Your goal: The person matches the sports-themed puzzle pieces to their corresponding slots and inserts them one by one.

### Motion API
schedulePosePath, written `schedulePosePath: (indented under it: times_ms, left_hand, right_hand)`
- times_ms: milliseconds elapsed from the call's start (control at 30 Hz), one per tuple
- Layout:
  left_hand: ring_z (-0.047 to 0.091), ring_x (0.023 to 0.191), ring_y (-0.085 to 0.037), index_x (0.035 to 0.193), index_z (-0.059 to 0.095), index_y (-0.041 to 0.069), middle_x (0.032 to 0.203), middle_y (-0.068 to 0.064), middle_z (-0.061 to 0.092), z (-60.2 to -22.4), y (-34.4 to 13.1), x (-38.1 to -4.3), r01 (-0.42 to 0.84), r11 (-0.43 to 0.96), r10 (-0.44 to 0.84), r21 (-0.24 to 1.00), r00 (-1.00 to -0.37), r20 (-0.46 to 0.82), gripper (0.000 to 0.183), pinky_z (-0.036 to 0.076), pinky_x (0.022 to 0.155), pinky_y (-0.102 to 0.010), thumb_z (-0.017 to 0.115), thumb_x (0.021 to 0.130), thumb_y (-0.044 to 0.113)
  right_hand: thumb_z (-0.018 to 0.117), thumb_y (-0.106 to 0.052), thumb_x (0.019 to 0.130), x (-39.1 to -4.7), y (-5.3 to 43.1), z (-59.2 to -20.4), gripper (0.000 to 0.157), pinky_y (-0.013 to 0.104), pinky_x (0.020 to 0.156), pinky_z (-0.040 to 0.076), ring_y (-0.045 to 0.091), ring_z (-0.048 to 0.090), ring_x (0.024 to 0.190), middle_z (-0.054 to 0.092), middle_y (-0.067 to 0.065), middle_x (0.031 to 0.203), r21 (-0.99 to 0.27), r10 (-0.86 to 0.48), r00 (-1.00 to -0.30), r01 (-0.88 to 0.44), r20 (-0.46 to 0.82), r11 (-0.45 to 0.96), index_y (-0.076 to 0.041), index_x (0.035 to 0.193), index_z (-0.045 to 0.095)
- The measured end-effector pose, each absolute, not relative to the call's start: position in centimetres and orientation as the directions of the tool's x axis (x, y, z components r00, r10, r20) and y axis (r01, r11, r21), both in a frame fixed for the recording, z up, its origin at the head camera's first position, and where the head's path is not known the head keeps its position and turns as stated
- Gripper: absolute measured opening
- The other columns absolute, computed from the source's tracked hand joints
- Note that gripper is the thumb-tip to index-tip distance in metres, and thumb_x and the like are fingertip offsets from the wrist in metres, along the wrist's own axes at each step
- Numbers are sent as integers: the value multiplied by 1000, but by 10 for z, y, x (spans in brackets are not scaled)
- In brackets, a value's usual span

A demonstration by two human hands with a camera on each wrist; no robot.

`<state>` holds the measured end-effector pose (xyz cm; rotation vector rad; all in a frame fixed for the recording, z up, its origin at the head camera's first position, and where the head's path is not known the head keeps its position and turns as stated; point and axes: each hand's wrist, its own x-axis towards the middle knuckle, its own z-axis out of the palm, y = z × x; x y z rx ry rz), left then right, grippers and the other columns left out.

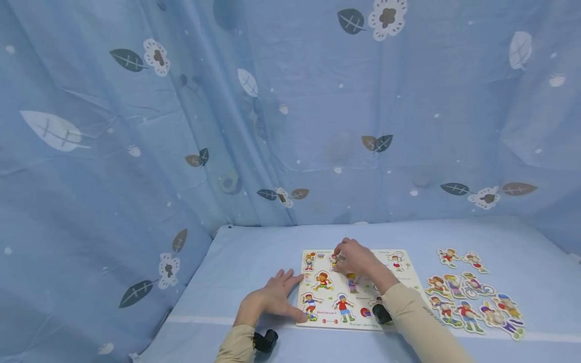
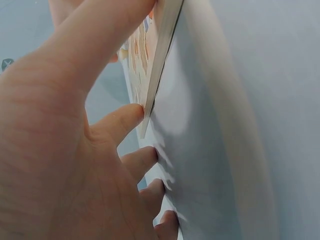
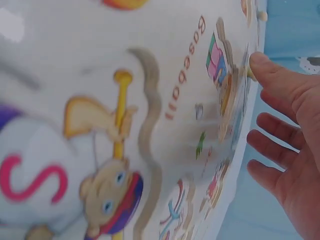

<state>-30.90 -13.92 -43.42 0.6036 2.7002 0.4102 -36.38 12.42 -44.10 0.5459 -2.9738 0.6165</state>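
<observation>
A wooden peg puzzle board (image 1: 329, 303) with printed sports figures lies flat on the cloth. My left hand (image 1: 274, 295) has its fingers spread at the board's left side. Its thumb rests on the lower left corner, and the index fingertip (image 2: 134, 116) touches the edge in the left wrist view. Over the board's upper middle, my right hand (image 1: 357, 258) pinches a small figure puzzle piece by its knob (image 3: 251, 74). Part of that piece (image 1: 334, 260) is hidden by the fingers. Below the hand, the right wrist view shows the recess outlines and the printed word Baseball.
Right of the board lie several loose figure pieces (image 1: 467, 312) in a cluster, some overlapping. Two more pieces (image 1: 448, 257) lie farther back. A blue curtain (image 1: 317, 126) with leaves and flowers hangs behind the table (image 1: 245, 247). Both wrists carry black cameras.
</observation>
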Motion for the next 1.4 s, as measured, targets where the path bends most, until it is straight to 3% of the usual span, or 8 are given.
schedulePosePath:
  times_ms: [500,733,933,1167,1400]
  left_hand:
    - [13,151,-38,154,35,19,163,-12,24,-436,-141,-311,344,869,446,355,-856,-262,103,17,121,-58,81,70,59]
    - [12,151,-39,154,35,18,163,-14,23,-436,-142,-310,352,860,459,368,-850,-259,103,16,121,-59,81,71,58]
    - [12,151,-39,154,36,17,163,-15,23,-436,-140,-309,366,850,477,379,-841,-256,103,15,121,-60,80,71,59]
    - [12,151,-38,154,35,17,163,-14,23,-437,-140,-311,361,854,471,374,-841,-264,103,16,121,-59,79,70,59]
    - [12,151,-38,155,34,19,163,-13,22,-438,-141,-311,359,855,471,374,-839,-271,103,16,121,-59,78,71,60]
  right_hand:
    - [78,-22,86,-357,152,-433,37,48,89,54,29,58,109,60,8,116,-378,-326,-932,-362,156,852,-6,118,68]
    - [76,-18,87,-353,168,-434,37,48,94,52,29,59,109,60,8,118,-450,-337,-930,-366,147,814,-5,120,67]
    - [71,-14,90,-348,188,-436,33,43,85,54,25,60,99,60,10,116,-459,-353,-923,-382,152,802,-3,121,66]
    - [70,-10,89,-346,216,-431,35,53,96,50,36,58,114,61,13,118,-463,-328,-932,-362,155,809,-1,122,65]
    - [69,-8,88,-341,243,-426,34,55,94,50,40,58,113,61,17,117,-436,-309,-936,-352,169,828,2,120,65]
